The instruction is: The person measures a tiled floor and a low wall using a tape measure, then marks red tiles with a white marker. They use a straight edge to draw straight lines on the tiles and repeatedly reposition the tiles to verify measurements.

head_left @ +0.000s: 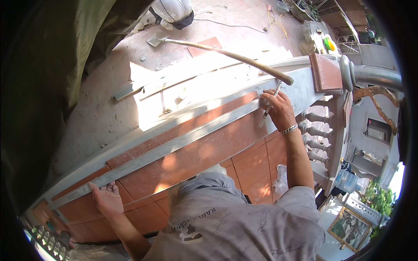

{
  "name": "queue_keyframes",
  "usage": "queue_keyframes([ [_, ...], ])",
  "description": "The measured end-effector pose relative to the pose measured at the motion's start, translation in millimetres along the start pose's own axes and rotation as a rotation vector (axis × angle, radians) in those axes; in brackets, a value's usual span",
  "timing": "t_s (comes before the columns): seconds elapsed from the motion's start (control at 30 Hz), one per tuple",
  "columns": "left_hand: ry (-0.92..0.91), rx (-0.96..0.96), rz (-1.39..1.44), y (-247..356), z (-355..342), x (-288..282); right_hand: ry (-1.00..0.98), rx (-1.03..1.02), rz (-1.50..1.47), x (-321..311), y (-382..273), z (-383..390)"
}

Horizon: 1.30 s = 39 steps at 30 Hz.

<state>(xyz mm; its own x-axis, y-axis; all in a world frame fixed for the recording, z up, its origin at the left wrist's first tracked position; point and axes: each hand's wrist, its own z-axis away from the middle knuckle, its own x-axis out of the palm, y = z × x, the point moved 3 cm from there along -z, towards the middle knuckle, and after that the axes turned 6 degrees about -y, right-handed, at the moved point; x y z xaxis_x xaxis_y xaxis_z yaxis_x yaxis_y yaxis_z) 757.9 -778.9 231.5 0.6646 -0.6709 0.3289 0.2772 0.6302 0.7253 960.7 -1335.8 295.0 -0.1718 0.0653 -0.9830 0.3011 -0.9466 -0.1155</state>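
Note:
A long, straight grey metal bar (174, 145) lies slantwise across reddish-brown tiles (191, 152) on the ledge in front of me. My left hand (108, 199) is at its left part, fingers curled and thumb against its lower edge. Near the bar's right end, my right hand (281, 108) is closed around a slim, pen-like tool (264, 118), whose lower end points down at the tile. Its exact kind is hard to make out. Some of the right fingers rest at the bar's end. A silver bracelet (288, 129) circles my right wrist.
A wooden-handled tool (230, 54) with a flat metal head reaches over the ledge near my right hand. Stacked tiles (326, 74) stand at the ledge's right end, beside balusters (315, 130). Dark sheeting (39, 87) hangs at left. Another person (172, 11) is at the top.

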Motion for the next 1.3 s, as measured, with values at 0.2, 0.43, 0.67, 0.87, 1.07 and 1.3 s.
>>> queue_keyframes([
  [0.2, -0.028, 0.013, -0.078, 1, -3, -2, 0.016, 0.024, -0.109, 8, 8, -4],
  [0.43, 0.113, -0.008, -0.146, -6, -2, -6, -0.010, 0.028, -0.201, 5, 15, -7],
  [0.67, 0.177, 0.033, -0.173, -11, 4, -2, -0.006, 0.003, -0.167, 2, 14, -11],
  [0.87, 0.195, 0.033, -0.172, -12, 4, 1, -0.003, 0.009, -0.116, 3, 17, -11],
  [1.07, 0.092, 0.031, -0.153, -3, 8, 10, -0.026, 0.001, -0.112, 8, 22, -8],
  [1.3, 0.213, -0.072, -0.412, 6, 13, 27, -0.055, 0.036, -0.184, 14, 35, -9],
])
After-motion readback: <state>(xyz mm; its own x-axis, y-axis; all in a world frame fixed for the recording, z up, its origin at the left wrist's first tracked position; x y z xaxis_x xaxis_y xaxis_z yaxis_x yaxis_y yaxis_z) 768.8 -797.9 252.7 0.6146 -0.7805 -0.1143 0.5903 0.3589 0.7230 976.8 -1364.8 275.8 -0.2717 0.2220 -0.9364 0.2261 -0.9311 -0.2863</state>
